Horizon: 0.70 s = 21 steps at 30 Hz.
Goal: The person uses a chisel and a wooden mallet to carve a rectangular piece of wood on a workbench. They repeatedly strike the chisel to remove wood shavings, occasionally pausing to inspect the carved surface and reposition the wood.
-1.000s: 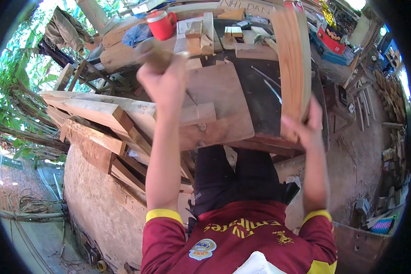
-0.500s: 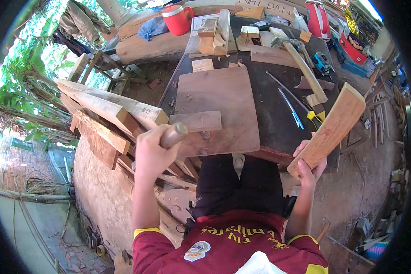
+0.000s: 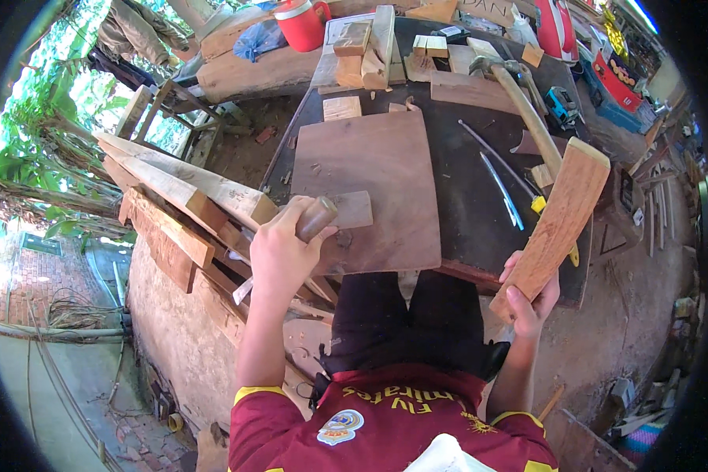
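My left hand (image 3: 285,250) is closed around the wooden handle (image 3: 317,218) of a tool, with a pale flat blade (image 3: 242,290) jutting out below toward the left; it hangs over the near left part of a square brown board (image 3: 370,149). Under that handle, a small flat wooden piece (image 3: 352,206) lies on the board. Off the table's right front, my right hand (image 3: 533,305) grips the lower end of a long, slightly curved plank (image 3: 558,220), which slants up to the right. Just left of that plank, a blue pen-like stick (image 3: 502,193) and a thin rod (image 3: 480,145) lie on the tabletop.
The dark table (image 3: 472,228) bears wood blocks (image 3: 352,43), a hammer (image 3: 519,102) and a blue-black tool (image 3: 560,106). Long stacked timbers (image 3: 181,189) lean at the left. A red mug (image 3: 299,23) stands at the back. Plastic bins (image 3: 610,94) sit at the back right.
Over the last second both hands have come lower. The plank in my right hand has tipped from near upright to slanting rightward. My left hand has moved slightly right since half a second ago.
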Motion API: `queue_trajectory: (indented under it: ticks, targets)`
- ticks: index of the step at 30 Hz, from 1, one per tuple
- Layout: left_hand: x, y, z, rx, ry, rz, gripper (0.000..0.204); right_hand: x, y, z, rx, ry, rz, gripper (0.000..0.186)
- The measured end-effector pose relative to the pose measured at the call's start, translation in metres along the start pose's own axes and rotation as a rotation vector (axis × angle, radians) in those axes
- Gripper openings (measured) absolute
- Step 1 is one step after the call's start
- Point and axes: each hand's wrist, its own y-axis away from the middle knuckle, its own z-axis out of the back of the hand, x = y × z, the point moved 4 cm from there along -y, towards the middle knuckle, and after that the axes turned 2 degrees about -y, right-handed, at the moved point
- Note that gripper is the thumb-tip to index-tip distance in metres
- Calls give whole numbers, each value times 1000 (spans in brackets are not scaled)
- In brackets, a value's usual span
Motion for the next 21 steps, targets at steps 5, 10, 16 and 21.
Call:
queue_trajectory:
  ticks: [5, 10, 16, 21]
  targets:
    - [6, 4, 0, -34, -84, -15, 40, -1, 1, -2, -1, -29, 5, 66]
    - [-9, 37, -6, -73, 10, -341, 52, -2, -1, -1, 10, -70, -9, 66]
    - [-25, 74, -1, -92, 545, -375, 25, 1, -7, -7, 28, -14, -36, 61]
    - [-31, 80, 35, 252, 1016, -413, 28, 0, -8, -4, 26, 23, -45, 56]
